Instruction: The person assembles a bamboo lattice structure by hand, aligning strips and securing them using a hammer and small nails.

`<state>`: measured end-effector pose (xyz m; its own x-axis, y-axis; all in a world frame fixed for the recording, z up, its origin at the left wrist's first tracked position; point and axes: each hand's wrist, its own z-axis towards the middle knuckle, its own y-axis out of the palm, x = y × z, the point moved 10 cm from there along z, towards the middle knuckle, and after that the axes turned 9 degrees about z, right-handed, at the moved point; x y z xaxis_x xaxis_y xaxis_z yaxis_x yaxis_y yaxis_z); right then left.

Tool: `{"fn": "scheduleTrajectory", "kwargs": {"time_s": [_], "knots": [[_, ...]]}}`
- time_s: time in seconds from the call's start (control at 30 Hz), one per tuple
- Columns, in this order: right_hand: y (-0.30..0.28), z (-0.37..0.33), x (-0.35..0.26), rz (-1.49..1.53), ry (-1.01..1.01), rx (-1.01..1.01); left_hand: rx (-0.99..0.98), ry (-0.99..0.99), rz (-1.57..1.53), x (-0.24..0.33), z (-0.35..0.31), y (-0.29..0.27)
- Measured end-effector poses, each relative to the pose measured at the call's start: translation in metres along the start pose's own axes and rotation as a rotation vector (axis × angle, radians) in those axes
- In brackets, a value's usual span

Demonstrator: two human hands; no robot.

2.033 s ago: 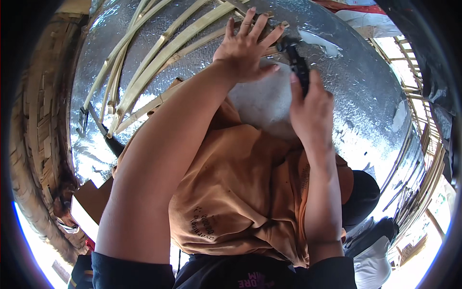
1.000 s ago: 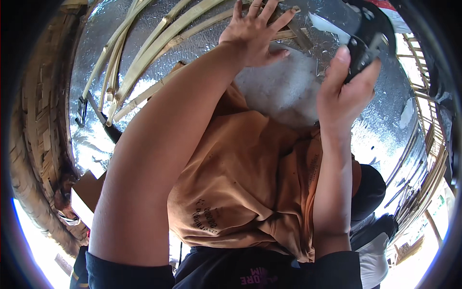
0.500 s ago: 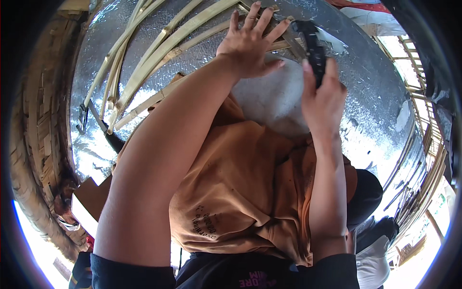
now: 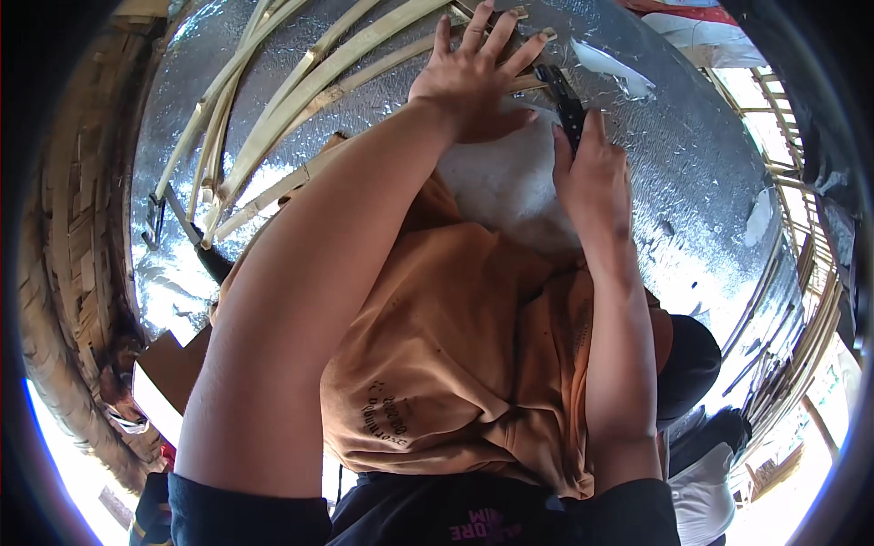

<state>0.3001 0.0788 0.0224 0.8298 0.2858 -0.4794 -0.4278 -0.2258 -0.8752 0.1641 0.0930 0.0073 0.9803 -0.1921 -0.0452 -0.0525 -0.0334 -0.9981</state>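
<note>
Right grip [image 4: 596, 177] clasps a slim black tool [image 4: 570, 114]; left grip [image 4: 464, 82] splays over flat bamboo strips [image 4: 360, 56].

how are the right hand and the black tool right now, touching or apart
Touching: the head view shows the right hand wrapped around the near end of the black tool.

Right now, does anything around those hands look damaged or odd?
Yes, the silvery sheet. A jagged white patch breaks its shine just beyond the black tool in the right hand, and another pale patch shows near its right edge. They could be tears or worn spots; I can't tell which.
</note>
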Motion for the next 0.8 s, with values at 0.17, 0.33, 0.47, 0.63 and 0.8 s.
{"fn": "scheduleTrajectory", "kwargs": {"time_s": [0.17,0.33,0.47,0.63,0.8], "knots": [[-0.066,-0.027,-0.026,0.372,-0.197,0.504,0.007,0.052,0.022,0.006,-0.002,-0.006],[-0.031,-0.010,-0.011,0.176,-0.010,0.191,0.182,-0.065,0.307,-0.005,-0.006,0.000],[-0.036,-0.012,-0.007,0.167,-0.067,0.289,-0.044,0.057,0.042,0.013,-0.003,0.002],[-0.052,-0.025,-0.023,0.356,-0.174,0.412,0.118,-0.075,0.449,0.009,-0.006,0.013],[-0.013,-0.002,0.001,0.018,0.076,0.038,-0.201,0.013,0.026,0.006,0.005,0.018]]}}
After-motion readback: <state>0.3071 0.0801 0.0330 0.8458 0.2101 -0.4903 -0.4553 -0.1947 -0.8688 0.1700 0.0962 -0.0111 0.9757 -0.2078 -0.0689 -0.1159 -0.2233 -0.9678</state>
